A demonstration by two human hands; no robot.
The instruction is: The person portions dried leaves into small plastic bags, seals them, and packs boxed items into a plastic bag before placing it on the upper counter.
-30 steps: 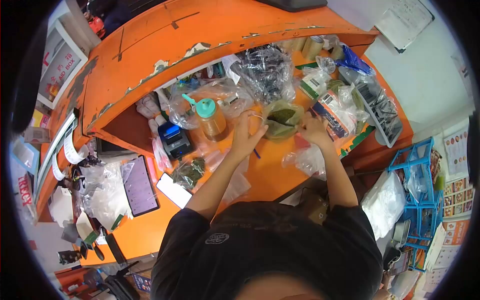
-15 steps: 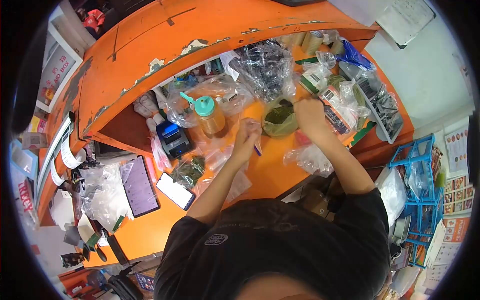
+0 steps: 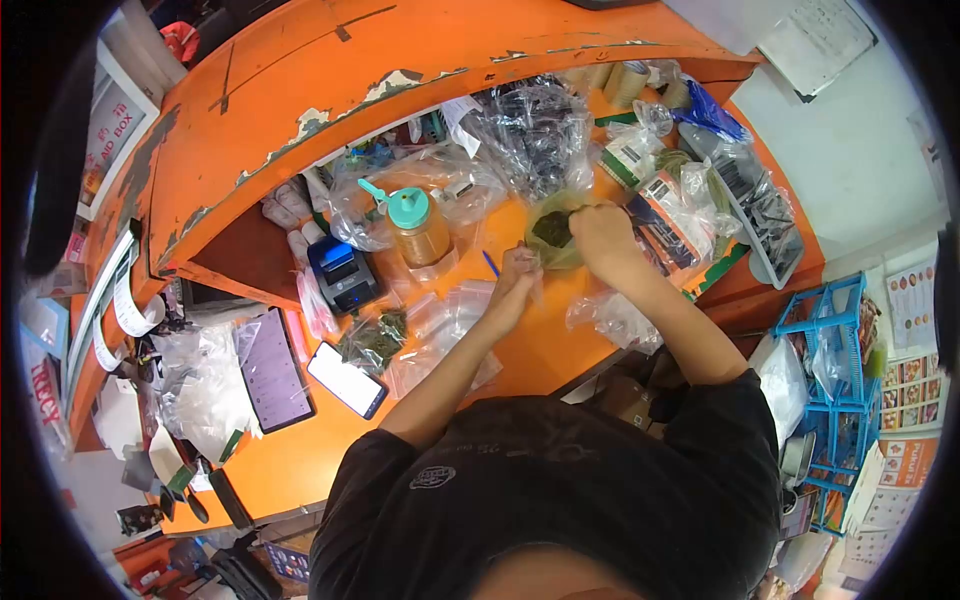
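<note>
A pale green tub or bag (image 3: 571, 258) with dark green, dried-herb-like flakes (image 3: 552, 229) inside stands on the orange counter. My right hand (image 3: 603, 238) is closed at its right rim, fingertips over the flakes; whatever they grip is hidden. Just left of the tub, my left hand (image 3: 518, 275) pinches a small clear plastic bag (image 3: 537, 289), only partly visible. A blue pen (image 3: 490, 263) lies beside my left fingers. Farther left are a jar of brown contents with a teal lid (image 3: 408, 208) and a clear bag of green herb (image 3: 376, 340).
Flat clear bags (image 3: 450, 325) lie by my left forearm. A phone (image 3: 346, 380), a tablet (image 3: 273, 372) and a small black printer (image 3: 345, 275) are on the left. Crumpled plastic (image 3: 620, 318) and a printed pack (image 3: 668, 225) lie near my right arm. An orange shelf edge (image 3: 400, 90) overhangs the back.
My left hand has moved slightly right and down, closer to the tub. My right hand has shifted left and down, its fingers now farther over the flakes. The pen shows more clearly.
</note>
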